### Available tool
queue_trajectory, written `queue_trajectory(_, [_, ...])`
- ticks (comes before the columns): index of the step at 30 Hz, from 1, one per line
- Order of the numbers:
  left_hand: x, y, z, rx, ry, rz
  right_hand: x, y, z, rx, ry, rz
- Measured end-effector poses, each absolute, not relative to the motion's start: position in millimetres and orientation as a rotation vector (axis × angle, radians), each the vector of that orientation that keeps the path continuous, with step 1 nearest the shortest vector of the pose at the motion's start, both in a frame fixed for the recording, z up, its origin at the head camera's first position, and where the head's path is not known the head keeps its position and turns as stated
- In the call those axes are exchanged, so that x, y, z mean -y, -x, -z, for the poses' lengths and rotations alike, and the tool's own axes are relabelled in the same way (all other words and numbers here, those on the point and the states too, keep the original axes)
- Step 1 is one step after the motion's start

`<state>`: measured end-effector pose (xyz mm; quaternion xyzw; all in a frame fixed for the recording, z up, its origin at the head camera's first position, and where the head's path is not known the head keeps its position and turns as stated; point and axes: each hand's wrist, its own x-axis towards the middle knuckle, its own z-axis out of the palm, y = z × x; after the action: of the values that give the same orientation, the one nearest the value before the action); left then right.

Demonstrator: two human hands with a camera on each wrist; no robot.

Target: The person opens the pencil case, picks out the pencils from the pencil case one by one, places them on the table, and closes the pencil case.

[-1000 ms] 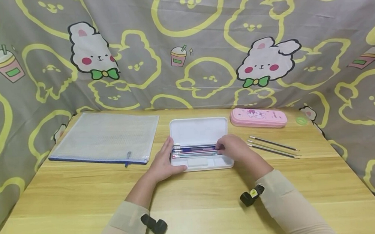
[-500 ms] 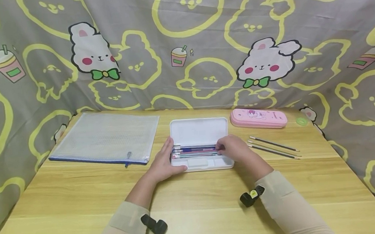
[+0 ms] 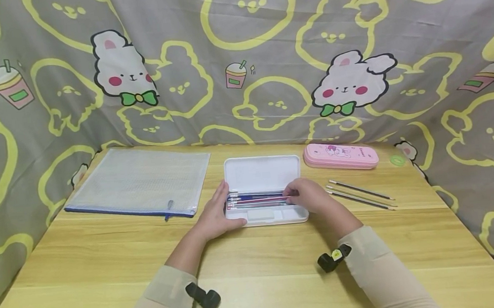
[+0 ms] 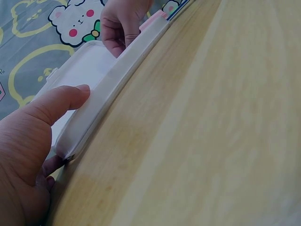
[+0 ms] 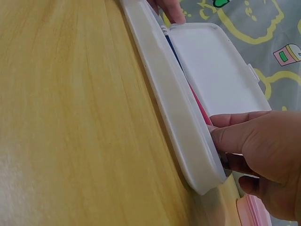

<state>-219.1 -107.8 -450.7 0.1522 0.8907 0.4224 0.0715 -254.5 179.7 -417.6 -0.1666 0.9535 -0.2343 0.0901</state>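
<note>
An open white pencil case (image 3: 262, 172) stands mid-table, its lid raised at the back. Several pencils lie lengthwise in it, among them a blue one (image 3: 251, 196), and a white eraser (image 3: 260, 215) sits in the front compartment. My left hand (image 3: 214, 215) grips the case's left end, thumb (image 4: 77, 96) over the front wall and fingers around the end. At the right end my right hand (image 3: 309, 195) pinches a red pencil (image 5: 200, 106) between thumb and fingers, inside the case. That pencil's right tip is hidden by the hand.
A mesh zipper pouch (image 3: 142, 179) with a blue edge lies at the left. Several loose pencils (image 3: 360, 195) lie right of the case. Behind them are a pink pencil case (image 3: 341, 156) and a small green ring (image 3: 397, 160). A patterned curtain (image 3: 263, 48) borders the table's back.
The red pencil now shows more clearly, lying above the others in the case. My right hand has shifted only slightly; the left hand keeps its place.
</note>
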Motion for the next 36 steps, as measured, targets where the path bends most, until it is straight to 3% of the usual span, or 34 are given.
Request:
queue_trajectory(15, [107,218,449,-2.679,-0.461,-1.25,-211,238,409,-2.827,0.434,0.91])
queue_trajectory(36, [107,219,450,-2.685,-0.444,-1.227,-349,182,419,-3.021,0.103,0.828])
